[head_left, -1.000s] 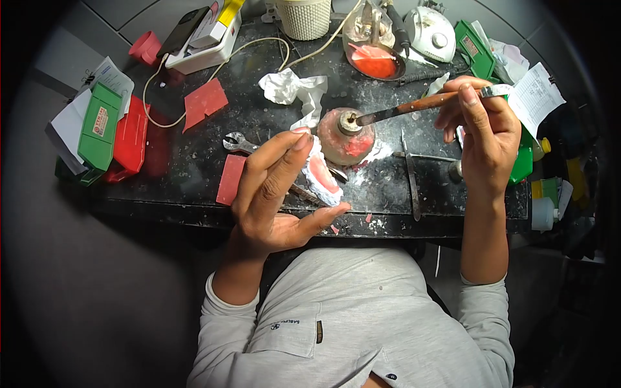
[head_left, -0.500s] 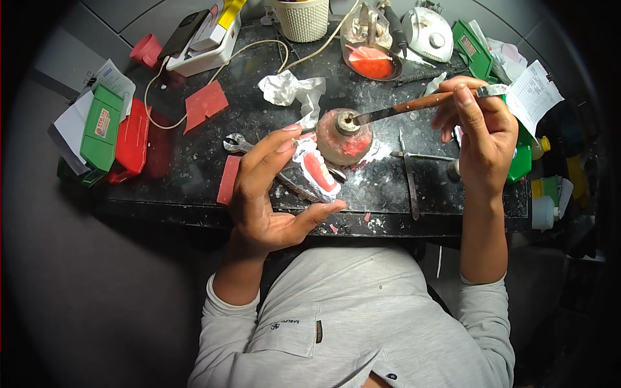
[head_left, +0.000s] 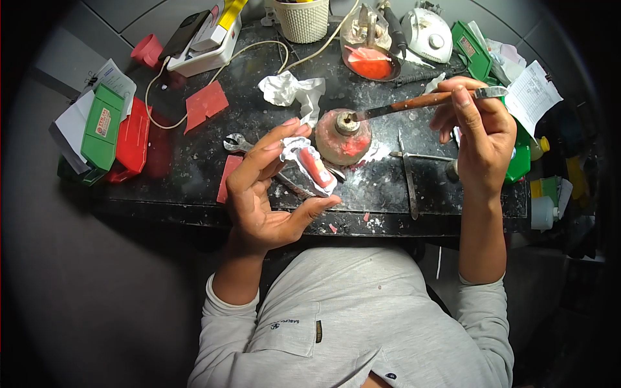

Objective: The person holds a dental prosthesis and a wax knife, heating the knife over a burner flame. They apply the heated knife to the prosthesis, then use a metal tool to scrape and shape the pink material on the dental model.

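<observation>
Between the fingertips and thumb of my left hand (head_left: 259, 204) is a white plaster dental cast (head_left: 289, 146) carrying pink wax and a few pale teeth. My right hand (head_left: 485, 132) is closed round the brown wooden handle of a wax knife (head_left: 420, 102). The knife's dark blade points left, its end at the wick of a round glass spirit burner (head_left: 339, 150). No flame can be made out. Smears of pink wax cover the burner, which stands just beyond the cast.
Crossed metal tools (head_left: 407, 174) lie right of the burner. A wrench-like tool (head_left: 236, 143) lies partly behind my left hand. Pink wax sheets (head_left: 207, 105) and crumpled tissue (head_left: 284, 88) are on the black table (head_left: 259, 58). A pan of red wax (head_left: 372, 66) stands at the back.
My left hand has shifted slightly left with the dental cast and turned it a little. My right hand and the wax knife have barely moved, the blade staying at the wick.
</observation>
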Available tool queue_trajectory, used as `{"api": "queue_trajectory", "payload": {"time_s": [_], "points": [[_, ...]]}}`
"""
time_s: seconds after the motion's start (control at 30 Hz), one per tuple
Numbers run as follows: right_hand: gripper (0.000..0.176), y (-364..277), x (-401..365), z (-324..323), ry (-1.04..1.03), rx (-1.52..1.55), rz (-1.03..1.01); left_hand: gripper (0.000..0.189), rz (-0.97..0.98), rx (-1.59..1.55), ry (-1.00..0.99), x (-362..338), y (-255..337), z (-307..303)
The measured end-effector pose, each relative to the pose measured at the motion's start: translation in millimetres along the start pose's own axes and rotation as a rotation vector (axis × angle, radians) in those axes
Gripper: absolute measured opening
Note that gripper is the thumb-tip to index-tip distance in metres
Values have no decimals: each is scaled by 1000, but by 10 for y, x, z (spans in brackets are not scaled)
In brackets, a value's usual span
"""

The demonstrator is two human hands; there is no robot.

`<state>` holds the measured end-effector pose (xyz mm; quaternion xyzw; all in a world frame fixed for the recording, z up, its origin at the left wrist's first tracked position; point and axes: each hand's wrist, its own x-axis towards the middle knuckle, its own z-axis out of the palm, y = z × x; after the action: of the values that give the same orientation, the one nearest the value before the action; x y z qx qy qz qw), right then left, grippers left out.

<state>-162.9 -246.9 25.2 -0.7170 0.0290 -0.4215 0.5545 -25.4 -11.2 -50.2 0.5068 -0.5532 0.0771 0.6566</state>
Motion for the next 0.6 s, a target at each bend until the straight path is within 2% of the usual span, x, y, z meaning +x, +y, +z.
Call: {"api": "queue_trajectory", "payload": {"time_s": [0.27,0.43,0.6], "points": [[20,-2,-18,-12,-16,13,19,83,0,1,-5,6,19,-6],[21,-37,-60,9,-110,257,77,84,-19,-4,-16,0,21,-16],[22,-52,-104,71,-168,296,89,87,-28,21,-19,-2,23,-25]]}}
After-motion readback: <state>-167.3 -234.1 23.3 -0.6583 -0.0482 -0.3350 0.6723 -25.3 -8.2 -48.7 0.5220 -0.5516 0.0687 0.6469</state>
